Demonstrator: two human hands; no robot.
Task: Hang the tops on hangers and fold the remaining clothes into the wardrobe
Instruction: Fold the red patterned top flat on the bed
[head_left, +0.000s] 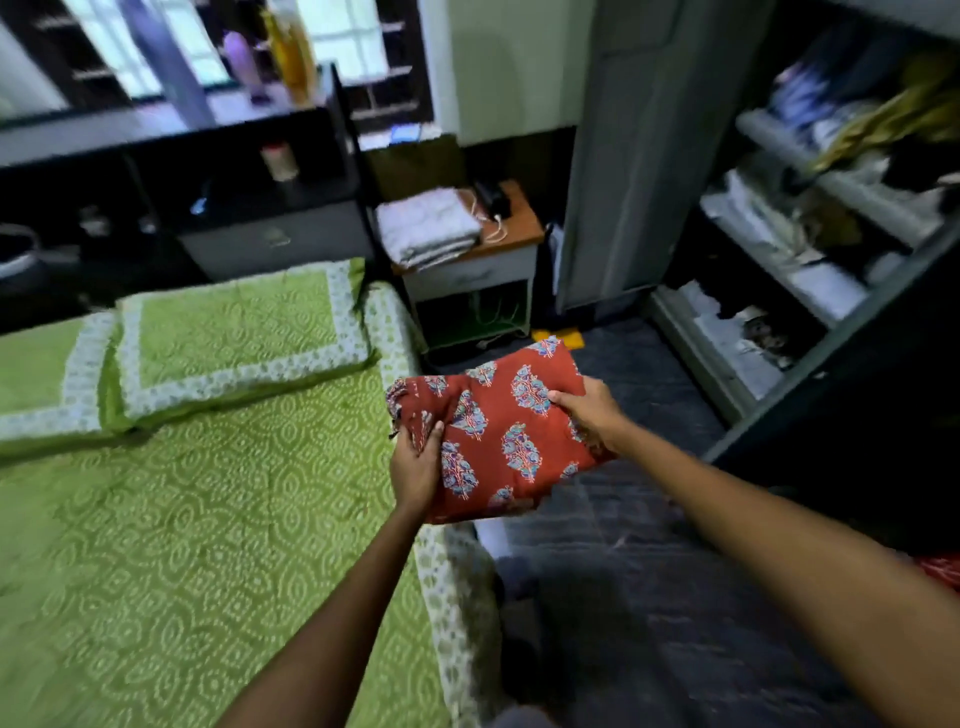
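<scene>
Both hands hold a folded red printed cloth (498, 431) in the air, over the edge of the bed (208, 519) and the dark floor. The left hand (415, 467) grips its near left corner, the right hand (592, 410) its right edge (thumb on top). The open wardrobe (810, 249) stands to the right, shelves crowded with clothes

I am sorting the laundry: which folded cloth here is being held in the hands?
The red printed cloth, gripped by the left hand and right hand. The white folded cloth lies untouched on the bedside table.
</scene>
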